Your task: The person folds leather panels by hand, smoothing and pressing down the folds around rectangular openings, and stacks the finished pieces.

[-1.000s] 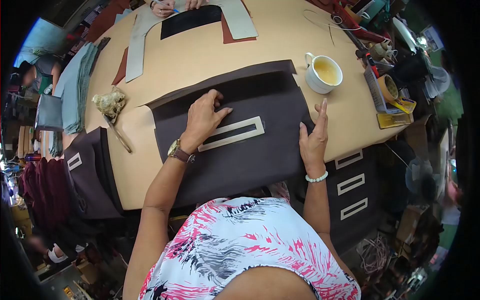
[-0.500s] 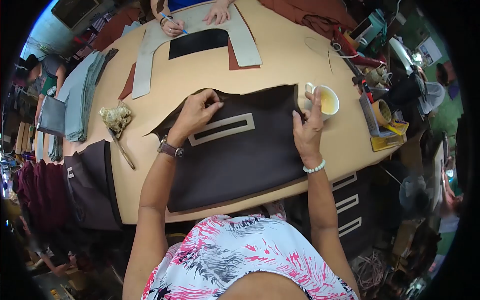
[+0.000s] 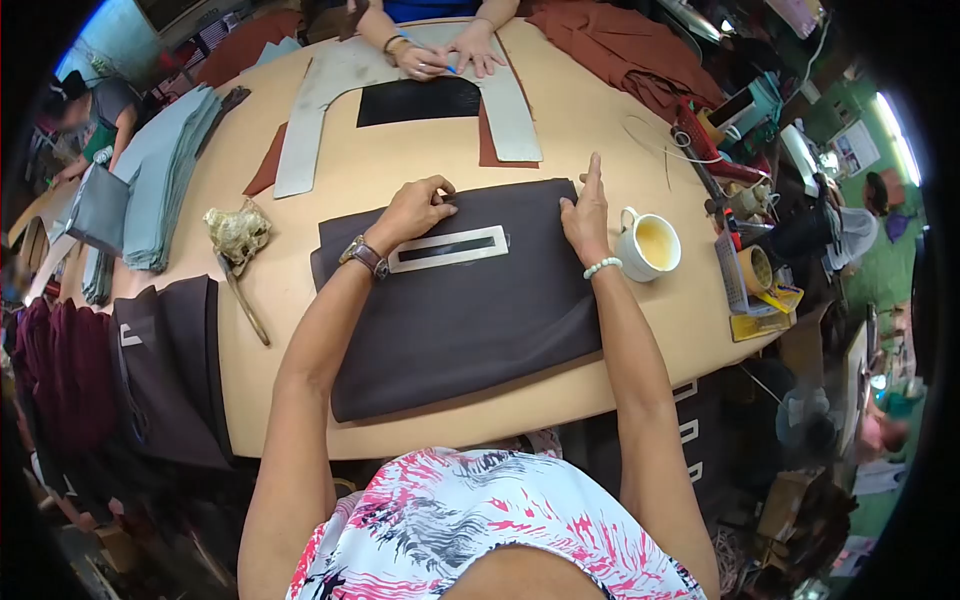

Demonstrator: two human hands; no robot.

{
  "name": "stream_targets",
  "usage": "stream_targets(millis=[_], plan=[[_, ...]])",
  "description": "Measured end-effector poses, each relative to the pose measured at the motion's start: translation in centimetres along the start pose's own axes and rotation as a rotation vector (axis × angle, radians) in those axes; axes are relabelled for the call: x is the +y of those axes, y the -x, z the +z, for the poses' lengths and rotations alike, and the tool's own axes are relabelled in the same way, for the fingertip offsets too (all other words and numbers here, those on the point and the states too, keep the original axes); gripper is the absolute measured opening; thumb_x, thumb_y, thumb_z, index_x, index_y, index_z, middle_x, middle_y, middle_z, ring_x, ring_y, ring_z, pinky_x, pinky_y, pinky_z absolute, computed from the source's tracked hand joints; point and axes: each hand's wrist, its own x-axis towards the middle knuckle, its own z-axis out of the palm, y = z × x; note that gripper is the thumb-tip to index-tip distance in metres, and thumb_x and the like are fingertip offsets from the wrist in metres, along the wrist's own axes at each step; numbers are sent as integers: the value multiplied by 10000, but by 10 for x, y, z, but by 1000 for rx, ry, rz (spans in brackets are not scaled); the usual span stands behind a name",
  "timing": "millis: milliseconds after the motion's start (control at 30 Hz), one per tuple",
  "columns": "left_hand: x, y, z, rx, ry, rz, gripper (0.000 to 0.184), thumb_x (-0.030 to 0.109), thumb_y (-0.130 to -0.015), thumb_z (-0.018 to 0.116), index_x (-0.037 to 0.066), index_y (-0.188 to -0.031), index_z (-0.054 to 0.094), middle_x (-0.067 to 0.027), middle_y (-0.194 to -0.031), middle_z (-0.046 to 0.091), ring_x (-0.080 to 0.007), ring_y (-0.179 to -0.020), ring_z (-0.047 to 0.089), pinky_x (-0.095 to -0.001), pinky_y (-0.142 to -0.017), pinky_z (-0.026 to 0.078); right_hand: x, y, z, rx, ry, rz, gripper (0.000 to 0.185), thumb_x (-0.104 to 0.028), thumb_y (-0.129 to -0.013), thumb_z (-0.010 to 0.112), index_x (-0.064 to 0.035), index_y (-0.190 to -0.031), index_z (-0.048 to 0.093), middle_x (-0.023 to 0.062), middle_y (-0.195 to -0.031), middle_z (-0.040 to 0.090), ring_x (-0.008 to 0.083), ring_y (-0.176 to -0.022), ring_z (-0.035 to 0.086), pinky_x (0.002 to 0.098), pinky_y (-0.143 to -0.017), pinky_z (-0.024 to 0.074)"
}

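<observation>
A dark brown fabric piece (image 3: 460,330) lies in front of me, its layers stacked or folded, with a pale rectangular frame-shaped patch (image 3: 502,240) near its upper part. My left hand (image 3: 418,212) is at the fabric's upper left edge, thumb and fingers curled in on it. At the upper right corner stands my right hand (image 3: 586,215), on its side with the index finger stretched out and the thumb against the fabric edge. Just right of that wrist is a white mug (image 3: 640,262) holding a yellowish drink.
Across the table (image 3: 290,390), a co-worker's hands (image 3: 430,62) hold a blue pen over a grey U-shaped template (image 3: 300,150). A crumpled lump (image 3: 238,235) and a slim tool (image 3: 245,305) lie left. Grey-blue cloth (image 3: 160,190) is stacked beyond; a supply basket (image 3: 733,255) stands right.
The fabric's wavy upper edge now lies straighter and flatter. My right hand has moved left, away from the mug, with its fingers stretched forward. The co-worker's pen hand has shifted right.
</observation>
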Motion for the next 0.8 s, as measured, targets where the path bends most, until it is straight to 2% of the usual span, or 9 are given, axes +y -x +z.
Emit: stream_targets(millis=[133, 167, 233, 333, 433, 467, 600, 733, 800], plan=[[-31, 25, -38, -71, -157, 50, 395, 165, -688, 746, 17, -1027, 608, -171, -869, 627, -275, -825, 605, -360, -725, 469, 4, -7, 6, 21, -107, 77, 855, 75, -740, 563, -31, -1431, 71, 274, -1332, 357, 397, -1176, 448, 391, -983, 384], [-48, 33, -50, -74, -181, -7, 406, 158, -675, 757, 11, -1023, 609, -164, -870, 629, -246, -815, 599, -344, -716, 468, 4, -6, 5, 24, -170, 90, 860, 81, -738, 571, -33, -1432, 75, 275, -1349, 344, 388, -1198, 437, 383, -990, 381], [-55, 60, -80, -88, -160, -181, 408, 159, -651, 757, 8, -1007, 625, -185, -944, 652, -306, -886, 622, -357, -786, 483, 4, -5, 6, 20, -194, 121, 885, 87, -727, 602, -37, -1432, 82, 288, -1385, 307, 356, -1247, 407, 359, -1001, 378], [-86, 96, -90, 115, -106, -241, 419, 127, -653, 762, -12, -1018, 610, -135, -814, 652, -236, -746, 624, -321, -691, 487, 19, -10, 12, 74, -69, 76, 893, -12, -715, 672, -28, -1423, 129, 284, -1151, 528, 372, -1085, 534, 383, -929, 419], [-85, 118, -79, 286, 300, -400, 399, 87, -715, 735, -28, -1059, 569, -8, -620, 546, -101, -578, 513, -249, -549, 417, 18, -11, 8, 41, -32, 106, 889, -28, -718, 676, -30, -1423, 134, 259, -1159, 533, 368, -1083, 537, 382, -932, 417], [-96, 120, -70, 357, 260, -343, 414, 58, -727, 720, -40, -1091, 547, 18, -583, 523, -69, -526, 478, -229, -491, 387, 14, -11, 7, 31, -24, 117, 884, -27, -720, 673, -33, -1423, 137, 251, -1160, 535, 368, -1083, 536, 382, -935, 415], [-78, 125, -58, 556, 194, -435, 445, 72, -676, 740, -8, -1080, 575, -50, -662, 589, -137, -610, 570, -276, -576, 464, 10, -13, 4, 6, 33, 102, 860, -19, -733, 661, -44, -1424, 150, 230, -1160, 538, 365, -1092, 529, 383, -941, 406], [-74, 124, -53, 585, 139, -459, 410, 68, -677, 733, 14, -1051, 574, -77, -684, 618, -191, -653, 612, -316, -613, 476, 7, -14, 2, -30, 88, 52, 835, 2, -743, 644, -52, -1425, 166, 225, -1153, 537, 355, -1083, 532, 378, -922, 414], [-71, 125, -54, 580, 166, -454, 343, 59, -705, 712, 0, -1004, 554, -55, -642, 592, -141, -611, 573, -289, -570, 453, 9, -16, 2, -39, 89, 51, 835, -4, -747, 645, -66, -1427, 165, 216, -1153, 541, 345, -1043, 552, 377, -903, 425]])
